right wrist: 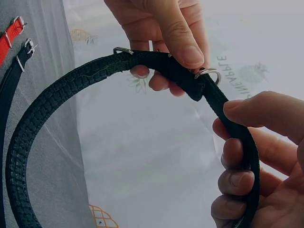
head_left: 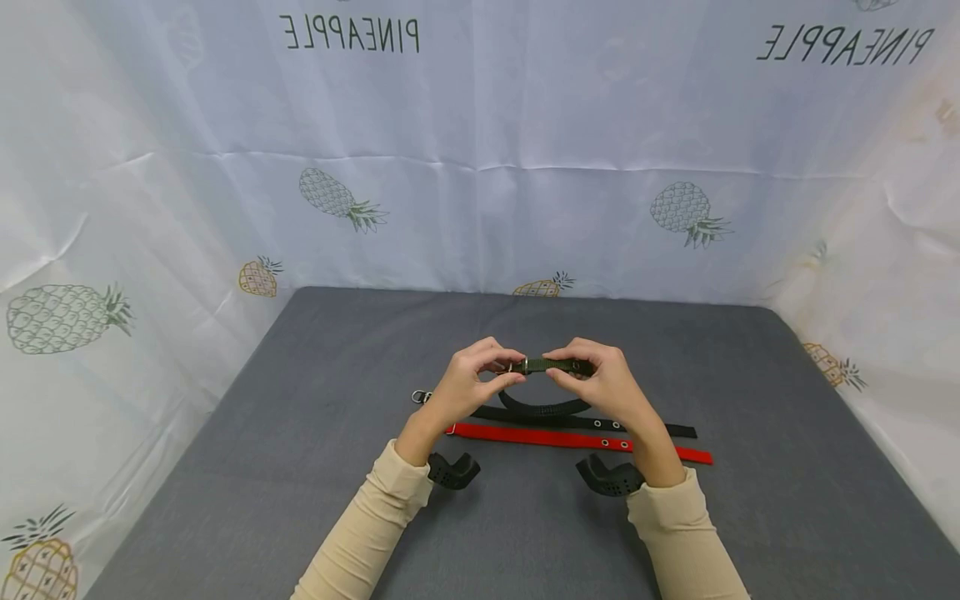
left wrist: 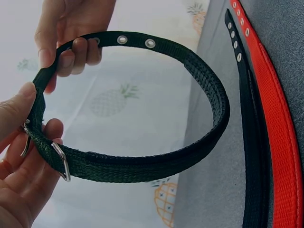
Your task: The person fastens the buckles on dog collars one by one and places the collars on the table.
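Left hand (head_left: 459, 385) pinches the metal-fitted end of the dark-green woven-webbing collar (head_left: 551, 365), raised as a ring above the dark-grey cloth-covered table (head_left: 360, 350); right hand (head_left: 606, 385), at the collar's right side, grips its eyeleted tail. Threading through the silver metal loop (right wrist: 219, 77) seems in hand; next calls for drawing snug, fastening.

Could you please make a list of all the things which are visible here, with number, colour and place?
green collar: one, dark green, held in a loop between both hands
black strap: one, black, on the table beyond the red strap
red strap: one, red, on the table
table: one, dark grey, under the straps
cloth: number of pieces unclear, whitish with pineapples, behind and beside the table
wrist pieces: two, black, one at each wrist
sleeves: two, beige, on the forearms
left hand: one, bare, pinching the collar
right hand: one, bare, gripping the collar
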`<state>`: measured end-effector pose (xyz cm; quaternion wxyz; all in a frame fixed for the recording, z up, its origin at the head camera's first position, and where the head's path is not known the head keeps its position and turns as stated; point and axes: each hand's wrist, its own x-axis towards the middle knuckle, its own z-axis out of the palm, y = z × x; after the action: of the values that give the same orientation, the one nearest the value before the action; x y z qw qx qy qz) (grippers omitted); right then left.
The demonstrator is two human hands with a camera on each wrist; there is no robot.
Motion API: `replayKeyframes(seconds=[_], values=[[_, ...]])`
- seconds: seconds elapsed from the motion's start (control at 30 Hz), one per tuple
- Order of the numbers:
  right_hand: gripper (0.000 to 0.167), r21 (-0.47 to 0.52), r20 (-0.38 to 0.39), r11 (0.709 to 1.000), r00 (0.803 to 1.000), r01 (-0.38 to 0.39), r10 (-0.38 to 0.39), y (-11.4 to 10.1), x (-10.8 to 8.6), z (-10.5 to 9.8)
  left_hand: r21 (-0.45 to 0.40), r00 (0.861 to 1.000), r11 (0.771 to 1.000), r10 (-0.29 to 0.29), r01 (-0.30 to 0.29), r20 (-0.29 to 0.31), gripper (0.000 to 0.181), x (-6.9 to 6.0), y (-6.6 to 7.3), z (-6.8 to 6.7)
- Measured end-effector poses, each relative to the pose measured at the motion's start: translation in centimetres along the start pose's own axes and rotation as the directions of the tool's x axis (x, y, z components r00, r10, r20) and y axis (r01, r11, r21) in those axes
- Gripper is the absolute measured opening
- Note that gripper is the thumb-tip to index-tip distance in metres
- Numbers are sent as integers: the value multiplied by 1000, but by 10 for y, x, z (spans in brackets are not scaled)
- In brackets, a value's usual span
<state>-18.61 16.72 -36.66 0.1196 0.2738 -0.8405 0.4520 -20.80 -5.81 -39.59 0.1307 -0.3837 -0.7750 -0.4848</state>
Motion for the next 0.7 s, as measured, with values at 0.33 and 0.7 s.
replayKeyframes(seconds=[0.33, 0.7], values=[[18, 9, 4, 1000, 1000, 30, -30, -2, 0, 2, 19, 1000, 1000, 23, -23, -1, 26, 1, 3, -1], [19, 9, 17, 1000, 1000, 23, -23, -5, -1, 3, 27, 999, 998, 50, -50, 3, 28, 1, 7, 0]])
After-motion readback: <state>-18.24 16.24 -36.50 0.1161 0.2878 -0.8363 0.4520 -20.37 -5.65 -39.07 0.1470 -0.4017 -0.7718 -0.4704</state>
